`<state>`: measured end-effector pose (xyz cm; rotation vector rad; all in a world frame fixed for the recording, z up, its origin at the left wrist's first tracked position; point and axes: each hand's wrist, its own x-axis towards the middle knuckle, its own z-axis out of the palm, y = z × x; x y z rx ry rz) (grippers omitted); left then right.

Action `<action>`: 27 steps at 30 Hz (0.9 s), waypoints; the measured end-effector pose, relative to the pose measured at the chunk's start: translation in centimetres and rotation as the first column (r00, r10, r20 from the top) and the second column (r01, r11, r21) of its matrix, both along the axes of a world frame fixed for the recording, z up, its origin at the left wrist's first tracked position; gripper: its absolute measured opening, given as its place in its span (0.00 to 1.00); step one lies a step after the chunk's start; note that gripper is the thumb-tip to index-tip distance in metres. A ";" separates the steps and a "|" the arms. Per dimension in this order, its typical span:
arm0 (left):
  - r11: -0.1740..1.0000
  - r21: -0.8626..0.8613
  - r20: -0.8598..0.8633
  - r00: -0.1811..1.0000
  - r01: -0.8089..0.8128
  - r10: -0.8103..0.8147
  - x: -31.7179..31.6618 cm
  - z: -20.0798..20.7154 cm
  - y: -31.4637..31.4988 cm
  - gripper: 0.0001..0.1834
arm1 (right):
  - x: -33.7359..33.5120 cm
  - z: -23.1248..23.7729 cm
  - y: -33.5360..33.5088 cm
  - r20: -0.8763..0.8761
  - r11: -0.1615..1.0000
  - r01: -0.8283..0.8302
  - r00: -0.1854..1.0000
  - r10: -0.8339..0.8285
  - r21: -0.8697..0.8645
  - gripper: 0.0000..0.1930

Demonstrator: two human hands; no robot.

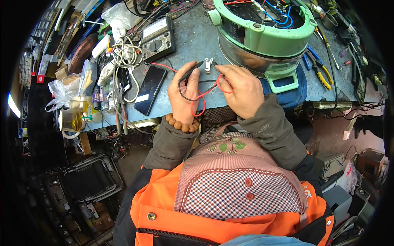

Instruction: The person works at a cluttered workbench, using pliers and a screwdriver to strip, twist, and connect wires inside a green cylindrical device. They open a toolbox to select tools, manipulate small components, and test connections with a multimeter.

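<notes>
My left hand (183, 94) is closed around a black test probe (194, 72) that points toward a small white part with metal terminals (208, 65). The part stands on the blue bench top between my two hands. From the other side my right hand (242, 87) pinches a second probe, of which only the dark tip (215, 64) shows. Whether either tip touches the part, I cannot tell. Red and black test leads (200, 96) loop between my hands. An analog multimeter (158, 41) lies beyond my left hand, with a red lead running from its side toward that hand.
A green round appliance (266, 39) with a clear lower wall and exposed wiring rests on a dark blue cloth at the right. Pliers (320, 71) lie beyond it. Left are a black phone (150, 91), a coiled white cable (123, 55) and a cup of yellow liquid (74, 119).
</notes>
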<state>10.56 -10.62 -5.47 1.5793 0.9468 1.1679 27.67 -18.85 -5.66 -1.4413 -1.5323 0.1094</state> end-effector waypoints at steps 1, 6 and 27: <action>1.000 -0.009 -0.014 1.000 -0.002 0.002 0.1 0.1 0.0 0.16 | 0.0 0.0 0.0 0.008 1.000 0.001 1.000 -0.001 -0.002 0.17; 1.000 -0.011 -0.011 1.000 -0.003 0.003 0.2 0.0 0.1 0.15 | 0.0 -0.1 0.1 0.047 1.000 -0.002 0.999 0.003 -0.009 0.18; 0.997 -0.077 -0.026 1.000 -0.012 0.010 0.1 0.0 0.0 0.13 | 0.0 -0.2 0.1 0.089 1.000 0.010 0.996 -0.007 -0.029 0.17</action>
